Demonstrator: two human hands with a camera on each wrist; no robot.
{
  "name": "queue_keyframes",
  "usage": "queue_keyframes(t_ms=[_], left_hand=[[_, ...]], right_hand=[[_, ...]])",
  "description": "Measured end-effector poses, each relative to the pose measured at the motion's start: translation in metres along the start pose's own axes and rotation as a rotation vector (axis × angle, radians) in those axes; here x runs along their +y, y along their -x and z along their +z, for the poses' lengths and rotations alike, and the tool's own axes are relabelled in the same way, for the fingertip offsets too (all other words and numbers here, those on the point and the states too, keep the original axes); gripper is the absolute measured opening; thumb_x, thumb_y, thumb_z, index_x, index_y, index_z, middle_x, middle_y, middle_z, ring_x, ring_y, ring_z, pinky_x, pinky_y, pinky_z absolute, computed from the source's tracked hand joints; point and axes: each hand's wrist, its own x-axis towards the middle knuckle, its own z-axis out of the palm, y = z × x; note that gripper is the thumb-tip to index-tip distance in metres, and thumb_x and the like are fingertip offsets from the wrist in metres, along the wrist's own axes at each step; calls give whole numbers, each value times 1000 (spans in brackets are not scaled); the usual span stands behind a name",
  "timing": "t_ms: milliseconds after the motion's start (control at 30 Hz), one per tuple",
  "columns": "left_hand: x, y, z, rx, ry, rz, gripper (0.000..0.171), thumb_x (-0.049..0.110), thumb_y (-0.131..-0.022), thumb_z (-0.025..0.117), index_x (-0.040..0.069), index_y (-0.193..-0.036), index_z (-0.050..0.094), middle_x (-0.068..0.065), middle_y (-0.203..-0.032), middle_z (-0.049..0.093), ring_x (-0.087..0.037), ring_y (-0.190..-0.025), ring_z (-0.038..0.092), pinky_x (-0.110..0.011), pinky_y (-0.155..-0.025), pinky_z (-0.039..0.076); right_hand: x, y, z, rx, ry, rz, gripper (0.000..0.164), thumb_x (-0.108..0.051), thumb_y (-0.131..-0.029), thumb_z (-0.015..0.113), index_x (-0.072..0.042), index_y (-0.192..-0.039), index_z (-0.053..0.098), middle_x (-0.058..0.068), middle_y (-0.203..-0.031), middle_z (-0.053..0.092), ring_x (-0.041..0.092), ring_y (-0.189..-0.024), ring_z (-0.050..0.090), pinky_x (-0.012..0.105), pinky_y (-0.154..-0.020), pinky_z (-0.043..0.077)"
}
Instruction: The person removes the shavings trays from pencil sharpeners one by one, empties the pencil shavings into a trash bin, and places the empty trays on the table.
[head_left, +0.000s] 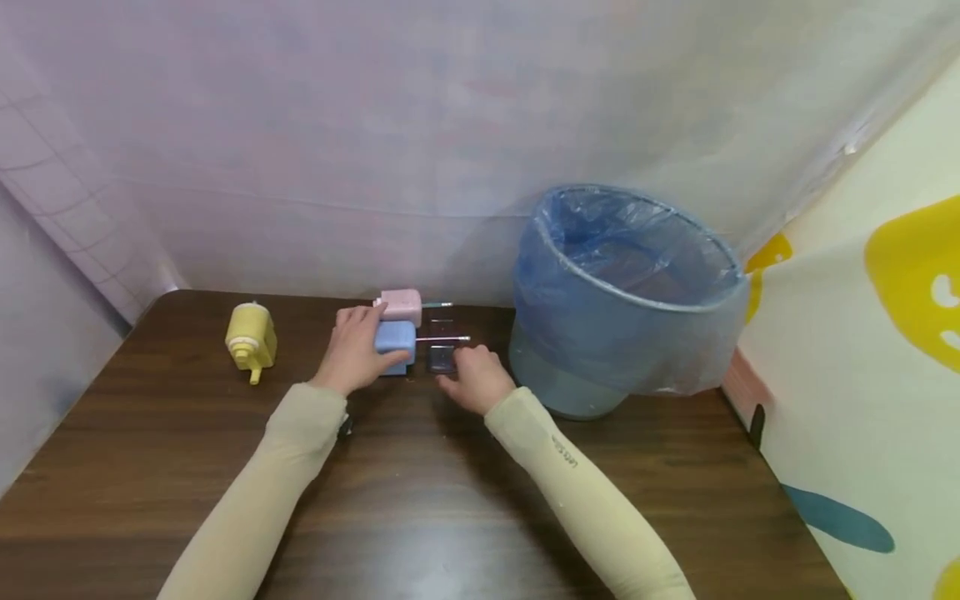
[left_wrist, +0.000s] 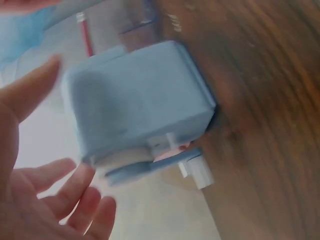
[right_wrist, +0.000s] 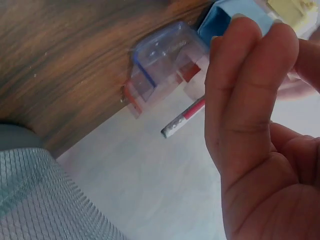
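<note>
A light blue crank pencil sharpener (head_left: 395, 336) stands near the table's back edge, a pencil (head_left: 442, 338) sticking out of its right side. My left hand (head_left: 358, 348) is at its left end. In the left wrist view, the thumb and loosely bent fingers (left_wrist: 70, 190) spread along the casing (left_wrist: 135, 95). Just right of it are clear plastic shavings trays (head_left: 441, 358), one blue-edged (right_wrist: 167, 50), one red-edged. My right hand (head_left: 483, 379) is beside these trays, its fingers bent and nothing visible in them. An open cavity shows in the sharpener (right_wrist: 225, 17).
A pink sharpener (head_left: 401, 307) with a teal pencil (head_left: 437, 305) stands behind the blue one. Farther left is a yellow sharpener (head_left: 251, 333). A waste bin with a blue liner (head_left: 570, 333) stands right of my right hand. White cloth (head_left: 337, 167) hangs behind the table.
</note>
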Motion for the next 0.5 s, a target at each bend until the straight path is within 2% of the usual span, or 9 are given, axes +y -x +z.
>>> queue_keyframes(t_ms=[67,133,200,267,333,433,500], left_hand=[[-7,1,-9,59,39,-36,78,39,-93,70,-1,-151,38,-28,-146,44,-44,-137,31,-61,-115,29],[-14,0,-20,148,51,-75,70,40,-97,64,-2,-148,41,-29,-147,43,-46,-138,29,-62,-115,25],[-24,-2,-30,233,34,-132,64,37,-99,60,-3,-146,43,-31,-148,40,-48,-139,26,-63,-114,23],[-37,-2,-40,272,4,-214,63,35,-100,58,-6,-145,41,-35,-148,35,-51,-140,21,-66,-113,19],[-51,0,-50,262,-48,-304,65,34,-100,58,-10,-144,38,-40,-149,29,-56,-139,17,-68,-112,16],[-69,4,-61,181,-113,-433,76,36,-99,57,-15,-147,28,-48,-148,21,-64,-138,13,-73,-111,14],[-78,7,-66,129,-137,-494,86,39,-98,58,-18,-148,19,-50,-148,19,-67,-137,14,-72,-112,16]], right_hand=[[-4,-1,3,-5,7,-9,34,-36,-89,72,-2,-89,70,15,-83,72,32,-72,71,43,-65,58],[-5,-1,4,-7,11,-7,34,-37,-90,72,-3,-89,70,14,-83,72,30,-71,70,41,-64,58],[-5,-1,3,-8,4,-5,33,-37,-90,71,-4,-89,70,12,-81,72,27,-68,69,39,-61,57],[-5,-1,3,-6,-9,-9,32,-36,-91,71,-4,-89,70,11,-78,71,22,-64,66,35,-58,55],[-5,-1,3,2,-22,-19,31,-35,-92,71,-4,-86,69,8,-75,69,19,-60,63,32,-55,53],[-6,-1,3,19,-27,-34,30,-35,-92,70,-6,-83,69,7,-72,68,17,-58,60,31,-54,51],[-6,0,4,26,-27,-38,30,-34,-92,71,-6,-82,68,6,-71,68,18,-57,60,31,-54,50]])
